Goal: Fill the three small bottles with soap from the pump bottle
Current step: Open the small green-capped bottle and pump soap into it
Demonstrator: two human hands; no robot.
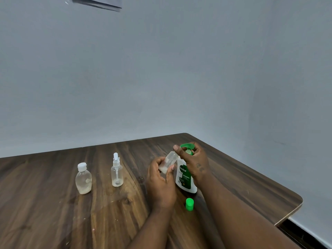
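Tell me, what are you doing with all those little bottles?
A person is filling a small clear bottle with soap. The left hand holds it tilted, its mouth by the spout of the Dettol pump bottle, while the right hand grips the green pump head. Only a little pale liquid sits in it. A green cap lies on the table nearby. A white-capped bottle and a spray bottle stand to the left.

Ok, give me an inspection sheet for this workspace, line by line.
Surface: dark wood-grain table, rounded corner.
Job's things: pump bottle upright; open bottle tilted at its nozzle; flip-cap bottle and spray bottle standing capped, further left.
Clutter: green cap loose beside the pump bottle.
Fingers: left hand grips the open bottle; right hand wraps the pump head.
Cables: nothing seen.
Surroundings: grey wall; papers at top edge.
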